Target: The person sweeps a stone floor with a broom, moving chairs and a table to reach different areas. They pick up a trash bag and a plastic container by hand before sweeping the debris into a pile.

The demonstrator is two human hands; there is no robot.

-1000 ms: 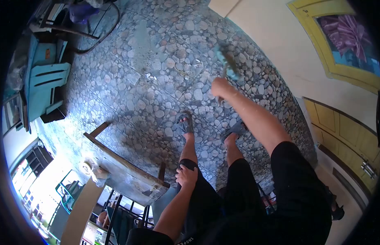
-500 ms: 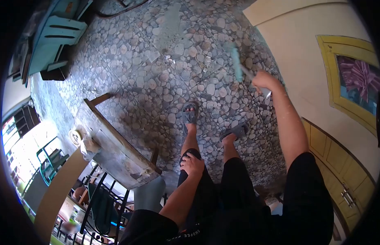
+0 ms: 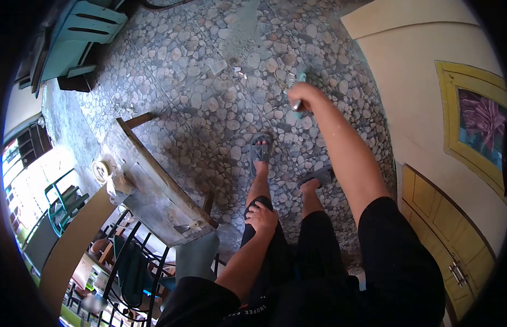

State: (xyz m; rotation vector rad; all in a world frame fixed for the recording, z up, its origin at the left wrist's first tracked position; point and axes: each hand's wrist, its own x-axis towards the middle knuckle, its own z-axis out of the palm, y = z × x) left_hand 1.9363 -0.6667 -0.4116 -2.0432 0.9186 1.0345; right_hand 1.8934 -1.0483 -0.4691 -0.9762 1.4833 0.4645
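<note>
My right hand (image 3: pixel 303 97) is closed around the handle of a hand brush (image 3: pixel 301 76) with a long teal head. It is held out low over the pebble-patterned floor (image 3: pixel 221 109), ahead of my feet. My own hand hides much of the brush head, and the rounded handle end pokes out below my fist. Small scraps of litter (image 3: pixel 240 72) lie on the floor to the left of the brush. Bent over my knee, my left hand (image 3: pixel 261 218) rests flat on it with the fingers spread and nothing in them.
A worn wooden table (image 3: pixel 161 188) stands at left, with a tape roll (image 3: pixel 101 171) and a plastic bag (image 3: pixel 120 185) on it. Teal furniture (image 3: pixel 82 46) is at the upper left. Yellow cabinet doors (image 3: pixel 444 234) and a yellow-framed window (image 3: pixel 450 109) line the right wall.
My right hand has swept the brush leftward, away from the right wall and closer to the litter. My left hand stays on the knee; the view has shifted slightly.
</note>
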